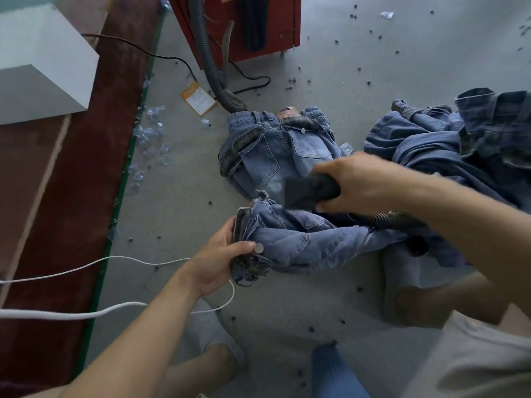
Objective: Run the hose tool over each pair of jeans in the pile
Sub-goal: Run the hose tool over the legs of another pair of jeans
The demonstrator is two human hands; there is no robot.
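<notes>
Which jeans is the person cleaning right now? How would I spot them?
Start at the red machine at the top and follow its grey hose down to the flat jeans on the floor. Nearer the person lies a crumpled pair. Only this pair is held: the left hand grips its waistband, and the right hand holds the dark nozzle above it.

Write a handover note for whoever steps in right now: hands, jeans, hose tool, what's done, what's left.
Left hand grips the waistband of the jeans being worked, bunched on the floor.
Right hand holds the hose tool, its dark head just above those jeans; its ribbed hose trails off to the right.
A folded pair lies further ahead by the red machine; whether it is finished cannot be told.
The pile sits to the right.
Left: finish this pair, then work through the pile.
</notes>
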